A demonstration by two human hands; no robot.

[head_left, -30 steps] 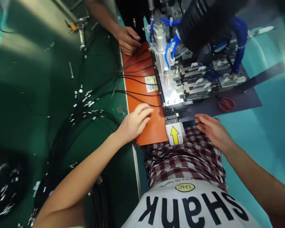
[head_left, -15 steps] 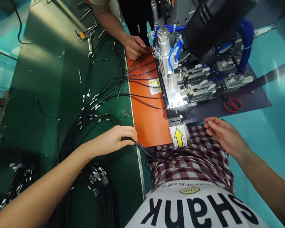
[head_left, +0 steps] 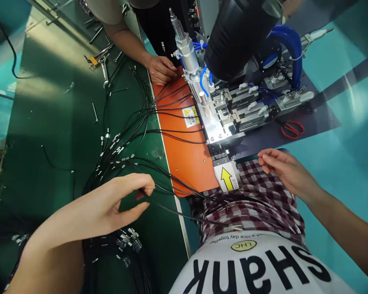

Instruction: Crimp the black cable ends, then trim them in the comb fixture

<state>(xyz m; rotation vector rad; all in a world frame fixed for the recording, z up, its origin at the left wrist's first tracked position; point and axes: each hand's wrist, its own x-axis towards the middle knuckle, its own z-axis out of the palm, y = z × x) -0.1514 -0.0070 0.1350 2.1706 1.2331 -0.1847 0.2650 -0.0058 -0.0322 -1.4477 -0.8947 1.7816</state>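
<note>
Green tabletop (head_left: 58,130), thin black cable (head_left: 196,219)

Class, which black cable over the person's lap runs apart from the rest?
The cable nearest the left hand, ending in coloured wires; the other cables bunch together across the orange plate.

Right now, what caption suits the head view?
Left hand at black cable with exposed wires; right hand near red-handled scissors.

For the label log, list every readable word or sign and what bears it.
"SHank": shirt, upside down in view.
"LHC": yellow oval on the shirt.
"a nice day together": shirt; its start is unclear.
Yellow arrow: white label; characters too small.
Warning triangle: sticker on orange plate; text too small.
</note>
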